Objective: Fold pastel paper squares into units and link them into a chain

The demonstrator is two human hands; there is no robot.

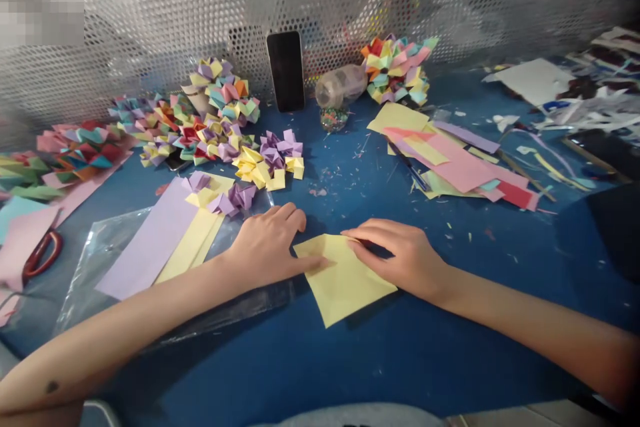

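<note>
A square sheet of yellow paper (350,283) lies before me on the blue table, with faint creases and slightly raised edges. My right hand (400,253) pinches its upper right edge between thumb and fingers. On the sheet's left part rests the thumb of my left hand (267,240); the other fingers are bent and apart from it, over the table. Left of that hand, purple paper strips (155,237) and yellow paper strips (193,247) lie on a clear plastic bag (83,280). Folded purple pieces (233,199) and folded yellow pieces (253,167) sit just beyond.
Multicoloured folded-paper clusters (200,133) fill the back left; another cluster (397,70) stands at the back right. A phone (286,72) leans on the perforated metal panel (200,0), near a tipped clear bottle (343,83). Red-handled scissors (43,253) lie left, paper scraps (455,157) right.
</note>
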